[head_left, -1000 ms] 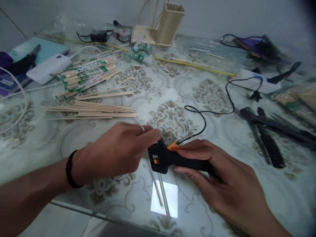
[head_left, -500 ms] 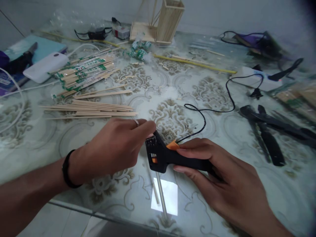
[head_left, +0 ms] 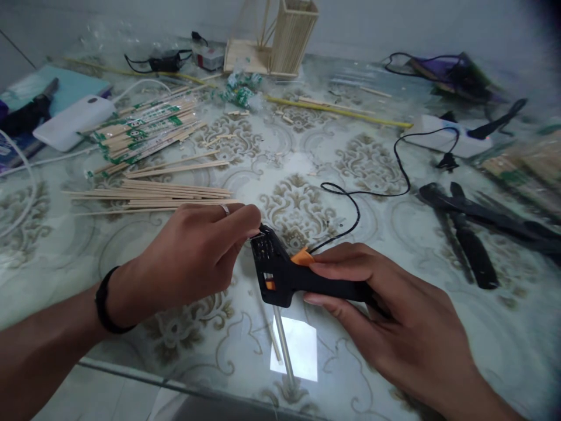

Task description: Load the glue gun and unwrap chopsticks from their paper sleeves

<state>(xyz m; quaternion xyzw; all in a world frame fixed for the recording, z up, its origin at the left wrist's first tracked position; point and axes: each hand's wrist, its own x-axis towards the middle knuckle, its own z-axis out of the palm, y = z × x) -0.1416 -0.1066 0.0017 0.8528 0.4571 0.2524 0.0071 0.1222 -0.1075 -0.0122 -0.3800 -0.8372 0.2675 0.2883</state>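
Note:
My right hand [head_left: 390, 310] is wrapped round the handle of a black hot glue gun [head_left: 274, 266] with an orange trigger [head_left: 302, 256]. A translucent glue stick [head_left: 284, 345] sticks out of the gun's rear toward the table's front edge. At the gun's nozzle end, my left hand [head_left: 193, 248] is closed in a pinch, its fingertips touching or right beside the front of the gun. Whatever lies between those fingers is hidden. Loose wooden sticks [head_left: 175, 192] lie just beyond my left hand. The gun's black cord [head_left: 357, 213] loops away to the right.
Wrapped chopsticks [head_left: 144, 128] and a white power bank [head_left: 73, 121] lie at the left. A stick-built structure [head_left: 294, 38] stands at the back. Pliers [head_left: 475, 251] and a white power strip [head_left: 442, 137] are at the right. A yellow strip [head_left: 342, 111] crosses behind.
My left hand has shifted slightly left, with the front of the glue gun moving the same way. The whole view has also slid a little. Both hands keep their grips.

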